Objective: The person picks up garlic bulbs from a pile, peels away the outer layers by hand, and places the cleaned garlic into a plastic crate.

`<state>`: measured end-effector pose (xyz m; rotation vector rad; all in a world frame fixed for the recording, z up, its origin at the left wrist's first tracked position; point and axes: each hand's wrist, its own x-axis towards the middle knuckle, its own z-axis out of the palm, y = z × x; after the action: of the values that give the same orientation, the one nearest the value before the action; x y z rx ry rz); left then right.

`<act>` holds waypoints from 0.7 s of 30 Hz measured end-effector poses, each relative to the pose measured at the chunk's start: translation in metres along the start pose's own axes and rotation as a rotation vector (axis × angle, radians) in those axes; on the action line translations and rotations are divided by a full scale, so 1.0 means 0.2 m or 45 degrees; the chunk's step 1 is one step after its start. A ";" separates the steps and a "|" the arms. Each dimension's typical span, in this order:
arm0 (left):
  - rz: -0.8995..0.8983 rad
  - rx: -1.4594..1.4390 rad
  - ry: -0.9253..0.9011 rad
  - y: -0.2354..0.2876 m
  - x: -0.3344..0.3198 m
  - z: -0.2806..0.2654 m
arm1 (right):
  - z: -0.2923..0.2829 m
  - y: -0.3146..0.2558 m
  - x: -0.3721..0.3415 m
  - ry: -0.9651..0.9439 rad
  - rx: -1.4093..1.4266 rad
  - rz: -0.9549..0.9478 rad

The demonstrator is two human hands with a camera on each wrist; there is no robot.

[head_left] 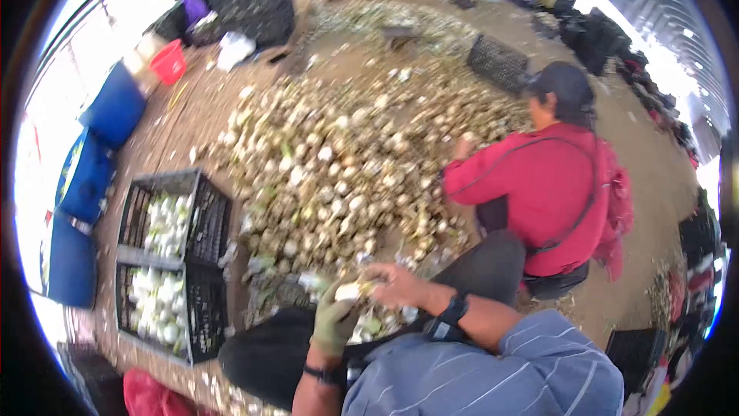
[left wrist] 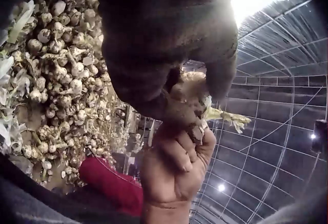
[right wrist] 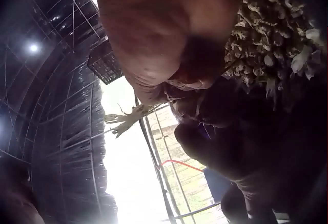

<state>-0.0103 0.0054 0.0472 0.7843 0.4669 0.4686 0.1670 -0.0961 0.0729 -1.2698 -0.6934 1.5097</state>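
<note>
In the head view, my gloved left hand [head_left: 334, 325] grips a pale onion-like bulb [head_left: 350, 290] above my lap. My bare right hand [head_left: 400, 287] meets it from the right, its curled fingers pinching the bulb's side. The left wrist view shows the bulb [left wrist: 193, 88] largely covered by the glove [left wrist: 169, 44], with a ragged yellowish stalk [left wrist: 229, 116] sticking out past the fingers. From the right wrist, the same stalk [right wrist: 128, 120] pokes out beside the right hand [right wrist: 159, 34], while the bulb's body is hidden in shadow between both hands.
A broad heap of unpeeled bulbs [head_left: 331, 177] spreads before me. Two black crates [head_left: 206, 293] of cleaned white bulbs stand at my left, beyond them blue barrels [head_left: 73, 262] and a red bucket [head_left: 168, 63]. Close on my right sits a person in a red top [head_left: 550, 193].
</note>
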 end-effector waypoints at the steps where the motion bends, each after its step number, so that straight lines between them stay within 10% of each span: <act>1: 0.001 0.022 -0.019 -0.01 0.00 -0.01 | -0.02 0.06 0.00 -0.029 0.113 -0.034; 7: -0.093 -0.101 -0.069 -0.09 0.04 -0.08 | -0.03 0.09 -0.02 -0.007 0.513 0.047; 17: 0.140 0.354 0.049 -0.02 0.07 0.07 | 0.03 0.03 0.02 0.356 -0.216 -0.122; 21: -0.115 0.084 0.056 -0.03 0.08 0.04 | 0.02 0.00 -0.02 0.240 -0.218 -0.189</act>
<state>0.0079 0.0060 0.0429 0.8138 0.5587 0.3885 0.1637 -0.0986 0.0747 -1.4358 -0.7865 1.2132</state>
